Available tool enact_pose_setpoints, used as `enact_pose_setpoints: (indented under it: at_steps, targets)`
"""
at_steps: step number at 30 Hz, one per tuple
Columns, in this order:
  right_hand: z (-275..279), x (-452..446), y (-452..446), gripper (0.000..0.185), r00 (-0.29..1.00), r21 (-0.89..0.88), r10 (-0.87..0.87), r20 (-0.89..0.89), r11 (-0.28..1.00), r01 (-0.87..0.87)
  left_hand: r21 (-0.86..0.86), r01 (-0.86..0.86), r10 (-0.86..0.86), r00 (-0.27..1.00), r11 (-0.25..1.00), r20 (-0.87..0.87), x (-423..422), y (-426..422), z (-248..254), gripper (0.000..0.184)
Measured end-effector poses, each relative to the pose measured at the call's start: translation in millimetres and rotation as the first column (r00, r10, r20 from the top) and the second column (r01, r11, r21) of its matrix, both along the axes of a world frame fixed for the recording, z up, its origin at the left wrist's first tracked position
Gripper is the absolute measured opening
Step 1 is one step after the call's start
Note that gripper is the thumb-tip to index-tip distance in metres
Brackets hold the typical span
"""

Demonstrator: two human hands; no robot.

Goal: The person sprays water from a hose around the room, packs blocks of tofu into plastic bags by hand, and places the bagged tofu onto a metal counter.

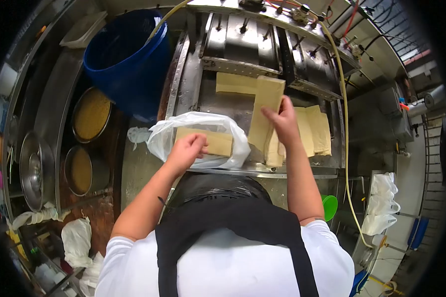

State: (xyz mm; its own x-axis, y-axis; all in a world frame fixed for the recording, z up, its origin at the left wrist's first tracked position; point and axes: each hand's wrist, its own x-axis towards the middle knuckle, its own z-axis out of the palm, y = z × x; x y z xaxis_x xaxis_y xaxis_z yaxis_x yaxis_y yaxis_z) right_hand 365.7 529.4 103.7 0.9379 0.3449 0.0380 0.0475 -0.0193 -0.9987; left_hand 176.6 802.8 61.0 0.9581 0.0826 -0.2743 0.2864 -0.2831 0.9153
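Note:
My left hand is closed at the near side of an open white plastic bag; what its curled fingers hold, if anything, is hidden. A pale yellow slab lies inside the bag. My right hand grips a long pale yellow slab, thumb on its face, tilted over the metal table. Beneath and right of that hand, several similar slabs overlap on the table. Another slab lies farther back, partly behind the held one.
Metal press boxes stand at the back of the table. A blue barrel with a yellow hose is near. Pots of yellow contents sit left. A green bowl and white bags are right.

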Motion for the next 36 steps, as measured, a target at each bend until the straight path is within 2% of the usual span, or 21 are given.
enact_pose_setpoints:
  at_steps: [1, 2, 3, 5, 6, 8, 10, 12, 13, 14, 16, 18, 20, 22, 23, 25, 26, 28, 30, 35, 36]
  targets:
    - [18, -4, 5, 0.042, 0.995, 0.145, 0.096, -0.040, 0.985, -0.090, -0.417, -0.198, 0.132, 0.974, 0.887, -0.182, 7, -9, 13, 0.049]
    - [36, -14, 15, 0.051, 0.983, 0.314, 0.169, -0.068, 0.939, -0.139, -0.706, -0.410, 0.167, 0.906, 0.577, -0.390, 12, -13, 28, 0.051]
    - [32, -19, 17, 0.061, 0.966, 0.356, 0.231, -0.116, 0.918, -0.177, -0.702, -0.417, 0.171, 0.903, 0.577, -0.395, 15, -10, 46, 0.051]
    - [31, -32, 24, 0.072, 0.943, 0.402, 0.293, -0.157, 0.891, -0.210, -0.943, -0.173, -0.114, 0.970, 0.284, -0.213, 22, -4, 78, 0.053]
    - [35, -46, 34, 0.081, 0.897, 0.545, 0.408, -0.169, 0.797, -0.260, -0.942, -0.172, -0.116, 0.970, 0.288, -0.213, 23, 3, 69, 0.053]
    - [24, -59, 40, 0.098, 0.812, 0.705, 0.580, -0.065, 0.602, -0.374, -0.876, -0.283, 0.109, 0.959, 0.392, -0.261, 18, 33, 38, 0.053]
    - [0, -72, 41, 0.092, 0.748, 0.815, 0.631, -0.204, 0.533, -0.227, -0.855, -0.282, 0.099, 0.959, 0.435, -0.266, 2, 51, 28, 0.050]
    - [-21, -83, 48, 0.069, 0.697, 0.549, 0.425, -0.578, 0.834, -0.053, -0.701, -0.380, 0.293, 0.923, 0.603, -0.248, -14, 53, 21, 0.042]
    - [-31, -83, 50, 0.046, 0.577, 0.369, 0.372, -0.727, 0.920, -0.128, -0.678, -0.400, 0.288, 0.916, 0.616, -0.279, -17, 54, 17, 0.043]
    - [-66, -84, 49, 0.031, 0.524, 0.290, 0.353, -0.775, 0.936, -0.201, -0.677, -0.396, 0.285, 0.918, 0.620, -0.276, -17, 54, 11, 0.043]
    - [-78, -81, 51, 0.036, 0.501, 0.207, 0.303, -0.810, 0.949, -0.238, -0.541, -0.361, 0.252, 0.930, 0.760, -0.267, -11, 55, -7, 0.044]
    - [-90, -60, 58, 0.025, 0.561, 0.105, 0.233, -0.794, 0.962, -0.251, -0.488, -0.346, 0.223, 0.930, 0.801, -0.294, 9, 69, -33, 0.050]
    - [-92, -42, 72, 0.056, 0.732, 0.049, 0.111, -0.672, 0.993, -0.105, -0.319, -0.204, 0.192, 0.979, 0.925, -0.070, 36, 82, -59, 0.057]
    - [-123, -17, 78, 0.069, 0.864, -0.048, 0.116, -0.489, 0.986, -0.159, -0.131, -0.173, 0.168, 0.984, 0.976, -0.052, 61, 91, -70, 0.063]
    - [-130, -15, 79, 0.069, 0.867, -0.047, 0.112, -0.486, 0.987, -0.154, 0.051, -0.136, 0.137, 0.990, 0.989, -0.015, 71, 91, -75, 0.064]
    - [-133, -16, 79, 0.072, 0.941, -0.412, 0.064, -0.331, 0.888, -0.205, 0.109, -0.077, 0.081, 0.996, 0.991, -0.034, 80, 90, -89, 0.064]
    - [-135, -17, 73, 0.072, 0.941, -0.413, 0.056, -0.334, 0.888, -0.200, 0.164, -0.029, 0.039, 0.998, 0.986, -0.057, 82, 91, -96, 0.065]
    - [-125, -27, 60, 0.067, 0.933, -0.407, 0.075, -0.352, 0.885, -0.225, 0.132, 0.007, 0.000, 0.999, 0.991, -0.053, 79, 85, -105, 0.064]
    - [-141, -32, 42, 0.067, 0.957, -0.422, 0.072, -0.281, 0.887, -0.190, -0.053, -0.033, 0.028, 0.995, 0.998, -0.094, 79, 75, -117, 0.064]
    - [-159, -27, 12, 0.071, 0.991, -0.343, -0.001, -0.131, 0.938, -0.044, -0.152, -0.079, 0.066, 0.994, 0.985, -0.088, 105, 43, -93, 0.060]
    - [-155, -29, 7, 0.071, 0.991, -0.347, -0.009, -0.135, 0.937, -0.039, -0.063, -0.045, 0.042, 0.998, 0.997, -0.046, 109, 41, -93, 0.060]
